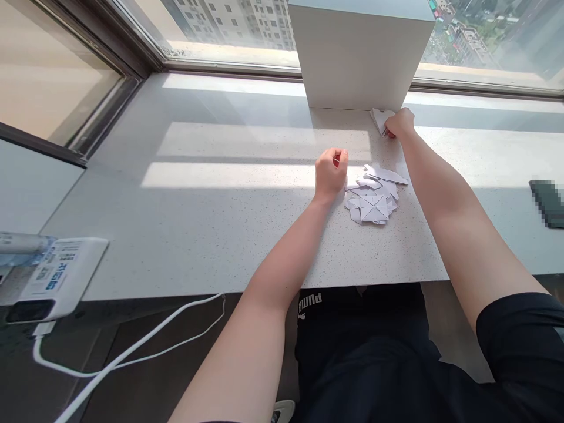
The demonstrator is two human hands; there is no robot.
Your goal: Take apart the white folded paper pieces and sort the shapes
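Observation:
My right hand [400, 124] is closed on a folded white paper [379, 119] at the foot of the upright white panel, with its fingertips on the paper's right side. My left hand [331, 174] rests on the white speckled counter with its fingers curled in; what they hold, if anything, is hidden. Just right of that hand lies a loose pile of folded white papers [374, 194]. On the pile's near side is a rectangular folded piece [374, 208] with crossing creases. One long narrow strip [386, 174] sticks out at the far right of the pile.
A white box-like panel [359, 61] stands against the window behind my hands. A dark blurred phone-like object [549, 202] lies at the right. A white power bank [66, 276] with a cable [132, 346] sits at the left edge, beside a plastic bottle [22, 244].

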